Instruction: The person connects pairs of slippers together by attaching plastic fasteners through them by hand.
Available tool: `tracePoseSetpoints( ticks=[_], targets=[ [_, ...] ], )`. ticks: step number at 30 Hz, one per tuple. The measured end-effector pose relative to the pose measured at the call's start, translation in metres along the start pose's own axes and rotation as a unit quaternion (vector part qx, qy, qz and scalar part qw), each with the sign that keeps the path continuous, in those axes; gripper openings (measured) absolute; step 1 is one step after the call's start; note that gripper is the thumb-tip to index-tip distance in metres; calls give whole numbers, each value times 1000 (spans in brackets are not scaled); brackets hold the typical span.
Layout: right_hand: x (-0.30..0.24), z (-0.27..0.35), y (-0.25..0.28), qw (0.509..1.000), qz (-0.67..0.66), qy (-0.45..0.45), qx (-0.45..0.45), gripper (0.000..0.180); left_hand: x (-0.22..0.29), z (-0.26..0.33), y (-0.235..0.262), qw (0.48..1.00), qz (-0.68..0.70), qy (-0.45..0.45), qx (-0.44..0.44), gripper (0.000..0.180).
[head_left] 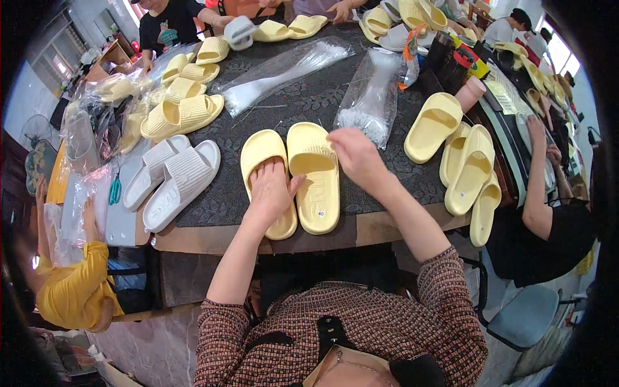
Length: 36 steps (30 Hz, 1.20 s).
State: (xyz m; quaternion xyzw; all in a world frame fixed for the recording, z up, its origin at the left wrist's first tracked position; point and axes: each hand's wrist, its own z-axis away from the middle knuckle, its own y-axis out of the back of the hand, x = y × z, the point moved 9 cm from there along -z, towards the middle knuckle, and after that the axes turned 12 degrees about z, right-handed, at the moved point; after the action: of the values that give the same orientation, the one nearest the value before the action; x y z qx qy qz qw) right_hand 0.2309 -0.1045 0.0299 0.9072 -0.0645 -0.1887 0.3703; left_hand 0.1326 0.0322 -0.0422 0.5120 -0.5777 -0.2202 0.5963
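Note:
A pair of yellow slide slippers lies side by side at the table's near edge, toes pointing away from me. My left hand (271,189) has its fingers tucked under the strap of the left slipper (263,144), with the thumb reaching across to the inner edge of the right slipper (318,201). It grips the two together. At the outer upper side of the right slipper's ribbed strap, my right hand (358,157) is closed in a pinch. Whatever those fingertips hold is too small to make out. A round sticker marks the right slipper's heel.
Clear bags of thin white plastic strands (284,76) (373,97) lie beyond on the dark patterned tablecloth (303,97). Grey slippers (184,184) and green-handled scissors (115,189) are leftward; more yellow slippers (433,128) and a pink cup (471,93) stand rightward. Several people work around the table.

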Motion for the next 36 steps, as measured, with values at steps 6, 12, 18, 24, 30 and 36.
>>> tracePoseSetpoints(
  ticks=[6, 12, 18, 24, 30, 36],
  targets=[
    [73, -28, -55, 985, 46, -120, -116, 27, 1, 1, -3, 1000, 11, -5, 14, 61],
    [91, -34, -97, 952, 137, -161, -222, 31, 3, 3, -4, 1000, 16, -13, 13, 57],
    [78, -56, -95, 972, 86, -143, -168, 21, 2, 3, -3, 1000, 27, -3, -2, 58],
    [30, -89, -108, 992, -37, -43, -109, 13, 0, 2, -5, 999, 32, 8, -1, 60],
    [30, -87, -153, 973, -36, -58, -219, 14, 1, 3, 1, 999, 32, -21, 35, 58],
    [25, -88, -103, 997, -37, -58, -35, 7, 7, 4, 6, 996, 41, -39, 65, 53]
  ],
)
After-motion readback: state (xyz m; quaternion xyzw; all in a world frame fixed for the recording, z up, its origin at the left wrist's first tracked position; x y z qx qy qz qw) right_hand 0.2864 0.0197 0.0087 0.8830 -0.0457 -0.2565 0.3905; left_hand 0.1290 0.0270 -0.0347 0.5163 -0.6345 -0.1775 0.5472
